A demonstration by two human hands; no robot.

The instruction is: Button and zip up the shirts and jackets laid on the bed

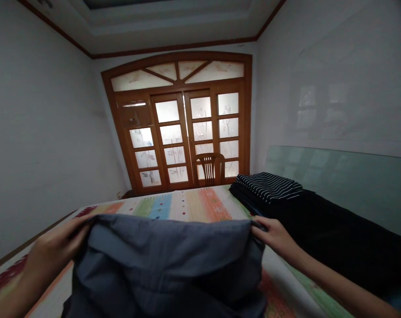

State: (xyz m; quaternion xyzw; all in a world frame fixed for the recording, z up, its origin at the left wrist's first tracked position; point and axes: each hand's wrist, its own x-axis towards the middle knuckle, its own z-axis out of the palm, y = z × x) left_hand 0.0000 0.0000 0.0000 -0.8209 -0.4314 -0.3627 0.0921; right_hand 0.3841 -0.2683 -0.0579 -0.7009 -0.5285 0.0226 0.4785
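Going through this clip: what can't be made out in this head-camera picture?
Gray cloth: its lower part is cut off by the bottom edge, so the garment type is unclear.
Left hand: fingers partly hidden behind the cloth.
Black clothing pile: cut off by the right edge; too dark to count layers.
Wooden chair: legs hidden behind the bed.
Frosted glass panes: blur whatever lies beyond.

1. A multicoloured striped bedspread (187,207) spreads across the lower middle of the frame.
2. A folded black-and-white striped garment (268,185) lies on a dark clothing pile (319,234) at centre right.
3. A pale green glass panel (339,185) stands along the right wall (333,79).
4. A wooden slat-back chair (211,170) stands before frosted-glass wooden doors (177,132), upper centre.
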